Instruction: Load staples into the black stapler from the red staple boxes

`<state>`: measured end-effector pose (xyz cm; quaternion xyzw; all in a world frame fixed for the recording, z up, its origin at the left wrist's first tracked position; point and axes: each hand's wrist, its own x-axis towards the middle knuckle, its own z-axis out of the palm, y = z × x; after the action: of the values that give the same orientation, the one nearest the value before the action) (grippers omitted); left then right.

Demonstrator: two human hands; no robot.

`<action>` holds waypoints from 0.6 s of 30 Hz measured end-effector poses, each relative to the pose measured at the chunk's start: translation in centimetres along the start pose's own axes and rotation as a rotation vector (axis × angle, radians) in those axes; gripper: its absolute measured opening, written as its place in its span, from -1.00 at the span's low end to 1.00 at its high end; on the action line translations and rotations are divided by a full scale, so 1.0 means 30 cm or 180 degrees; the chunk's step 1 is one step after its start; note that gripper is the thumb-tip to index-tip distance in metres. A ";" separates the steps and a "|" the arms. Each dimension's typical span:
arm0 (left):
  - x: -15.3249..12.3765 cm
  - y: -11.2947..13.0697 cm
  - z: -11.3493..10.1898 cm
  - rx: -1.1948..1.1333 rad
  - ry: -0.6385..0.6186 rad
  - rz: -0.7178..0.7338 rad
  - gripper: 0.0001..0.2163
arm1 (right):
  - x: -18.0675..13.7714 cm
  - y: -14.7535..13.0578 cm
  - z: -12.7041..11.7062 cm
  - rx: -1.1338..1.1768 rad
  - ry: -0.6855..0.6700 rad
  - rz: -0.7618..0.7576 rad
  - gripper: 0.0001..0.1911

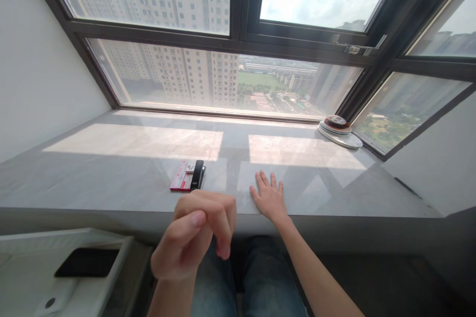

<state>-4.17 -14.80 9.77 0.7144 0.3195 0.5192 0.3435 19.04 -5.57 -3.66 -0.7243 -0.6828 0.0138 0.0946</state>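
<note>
My left hand (195, 235) is raised close to the camera in front of the grey window ledge (111, 178); its fingers are curled inward against the thumb and nothing shows in them. My right hand (268, 195) lies flat and open on the ledge near its front edge, fingers stretched toward the window. A black stapler (197, 175) lies on the ledge just beyond my left hand, beside a red and white box (181, 178) with a small white item on top. My right hand rests about a hand's width to the right of the stapler.
A stack of round flat discs (337, 129) sits at the ledge's far right corner by the dark window frame (238, 42). A white table (55, 277) with a black phone (87, 262) stands at the lower left. My knees in jeans (256, 277) are below the ledge.
</note>
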 end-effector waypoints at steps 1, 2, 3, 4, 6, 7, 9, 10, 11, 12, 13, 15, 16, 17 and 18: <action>0.032 -0.048 0.030 0.0193 -0.0183 -0.0111 -0.54 | -0.001 -0.002 -0.001 -0.0004 -0.0001 0.0000 -0.31; 0.064 -0.106 0.064 0.0495 -0.0339 -0.0217 -0.56 | -0.002 -0.003 -0.002 -0.0006 -0.0004 0.0005 -0.31; 0.091 -0.170 0.097 0.0876 -0.0438 -0.0301 -0.62 | -0.004 -0.004 -0.002 -0.0004 -0.0006 0.0010 -0.31; 0.110 -0.238 0.127 0.1355 -0.0395 -0.0345 -0.71 | -0.007 -0.005 -0.001 0.0003 -0.0005 0.0016 -0.31; 0.126 -0.366 0.173 0.2027 -0.0485 -0.0359 -0.71 | -0.010 -0.002 0.001 0.0036 0.0034 0.0020 -0.32; 0.123 -0.420 0.188 0.2329 -0.0476 -0.0384 -0.67 | -0.009 -0.001 0.002 0.0059 0.0068 0.0021 -0.33; 0.108 -0.497 0.205 0.2831 -0.0447 -0.0399 -0.58 | 0.003 -0.002 -0.006 0.0129 0.0096 0.0067 -0.35; 0.100 -0.522 0.209 0.3016 -0.0435 -0.0390 -0.55 | 0.016 -0.009 -0.014 0.0183 0.0075 0.0120 -0.36; 0.094 -0.540 0.211 0.3148 -0.0438 -0.0368 -0.53 | 0.033 -0.023 -0.025 0.0259 0.0026 0.0184 -0.37; 0.089 -0.553 0.212 0.3230 -0.0455 -0.0340 -0.51 | 0.053 -0.046 -0.038 0.0373 -0.0045 0.0240 -0.39; 0.087 -0.564 0.211 0.3271 -0.0485 -0.0300 -0.50 | 0.076 -0.079 -0.051 0.0535 -0.0123 0.0247 -0.41; 0.084 -0.585 0.207 0.3261 -0.0606 -0.0158 -0.49 | 0.122 -0.180 -0.070 0.0979 -0.0204 0.0053 -0.42; 0.082 -0.597 0.203 0.3207 -0.0677 -0.0060 -0.49 | 0.144 -0.244 -0.073 0.1246 -0.0189 -0.0190 -0.39; 0.080 -0.609 0.199 0.3130 -0.0745 0.0037 -0.48 | 0.164 -0.314 -0.070 0.1457 -0.0099 -0.0427 -0.33; 0.077 -0.621 0.194 0.3045 -0.0811 0.0127 -0.49 | 0.183 -0.386 -0.063 0.1581 -0.0029 -0.0590 -0.26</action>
<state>0.16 -3.41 -5.65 0.8558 0.4637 0.2294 0.0034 8.26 0.23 0.58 -0.6132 -0.7224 0.1756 0.2672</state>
